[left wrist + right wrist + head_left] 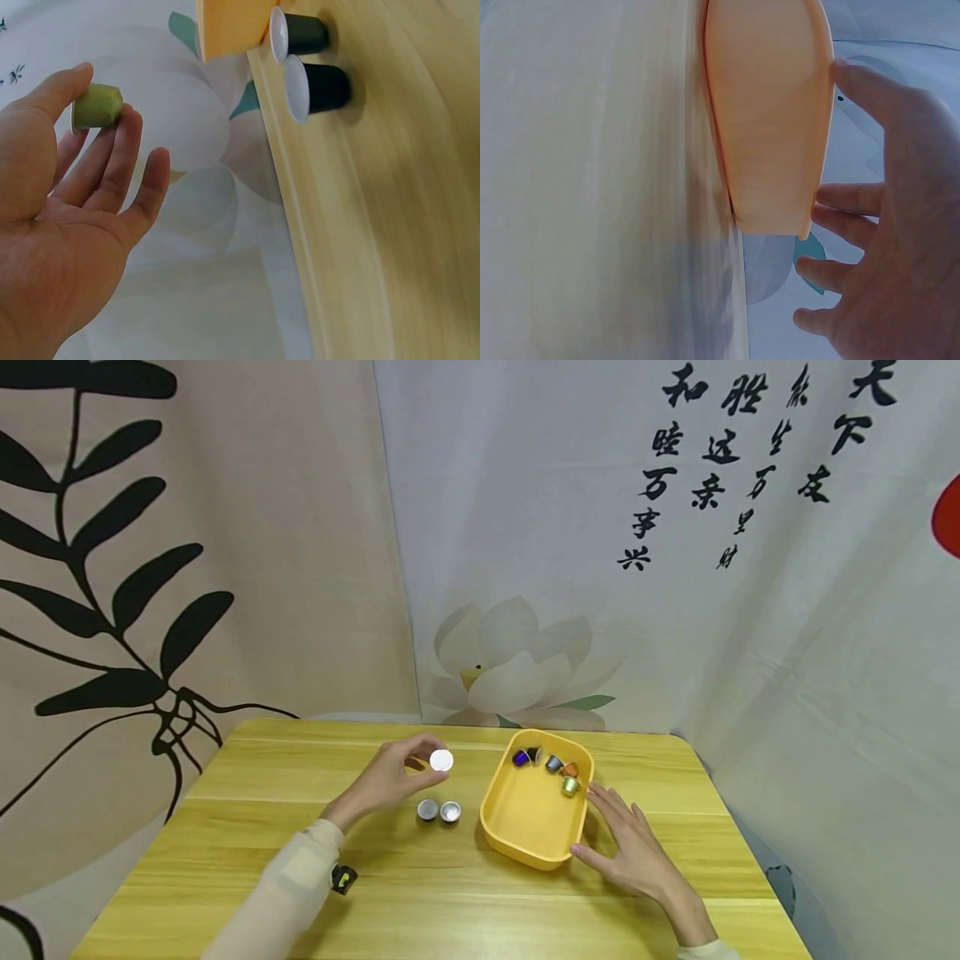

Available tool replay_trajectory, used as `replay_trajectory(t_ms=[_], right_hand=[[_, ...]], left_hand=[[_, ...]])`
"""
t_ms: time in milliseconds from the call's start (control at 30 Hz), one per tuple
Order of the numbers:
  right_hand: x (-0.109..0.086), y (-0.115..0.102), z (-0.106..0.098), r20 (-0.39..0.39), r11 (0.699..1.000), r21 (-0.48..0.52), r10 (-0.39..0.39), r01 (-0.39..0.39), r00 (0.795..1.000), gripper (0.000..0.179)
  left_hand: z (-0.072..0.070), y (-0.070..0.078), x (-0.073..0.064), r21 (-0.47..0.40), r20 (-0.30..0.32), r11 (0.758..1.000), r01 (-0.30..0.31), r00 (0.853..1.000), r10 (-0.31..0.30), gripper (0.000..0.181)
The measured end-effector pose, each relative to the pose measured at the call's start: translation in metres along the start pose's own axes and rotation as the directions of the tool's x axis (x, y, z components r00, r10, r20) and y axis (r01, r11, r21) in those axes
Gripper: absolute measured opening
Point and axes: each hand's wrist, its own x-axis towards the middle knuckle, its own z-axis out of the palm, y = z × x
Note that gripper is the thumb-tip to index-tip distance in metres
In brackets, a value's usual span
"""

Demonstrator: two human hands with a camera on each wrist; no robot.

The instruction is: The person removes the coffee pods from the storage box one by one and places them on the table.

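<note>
Between thumb and fingers, my left hand (393, 772) pinches a green coffee capsule (97, 106) above the table, its white lid (442, 760) facing the head camera. Two dark capsules stand on the table below it, a left capsule (427, 810) and a right capsule (450, 812), lids up. My right hand (633, 847) touches the right rim of the yellow tray (528, 852) with thumb and fingertips, its fingers spread. Inside the tray's far part lie a purple capsule (521, 758), a black one (534, 754), a grey-blue one (553, 764), an orange one (570, 769) and a light green one (571, 787).
The wooden table (405, 910) ends at a far edge against a printed cloth (525, 527). A small black device (344, 879) with a yellow-green mark sits at the left wrist.
</note>
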Motion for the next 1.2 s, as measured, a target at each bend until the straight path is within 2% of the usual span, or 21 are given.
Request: replay_trajectory(t_ms=[267,533,933,1200], right_hand=[[0.000,-0.003,0.000,0.000,1.000,0.003,0.000,0.000,1.000,0.094],[0.000,-0.002,0.000,0.000,1.000,0.003,-0.001,0.001,1.000,0.095],[0.000,-0.001,0.001,-0.003,1.000,0.002,0.003,-0.003,1.000,0.096],[0.000,0.000,0.001,0.001,1.000,0.000,0.000,0.000,1.000,0.095]], left_hand=[[-0.008,-0.005,-0.013,0.014,-0.021,0.999,0.032,0.999,-0.031,0.035],[-0.014,-0.012,-0.025,0.011,-0.012,0.997,0.073,0.997,-0.073,0.033],[-0.018,-0.029,-0.045,0.002,0.057,0.989,0.148,0.987,-0.148,0.032],[-0.017,-0.040,-0.052,0.010,0.105,0.988,0.153,0.983,-0.153,0.030]])
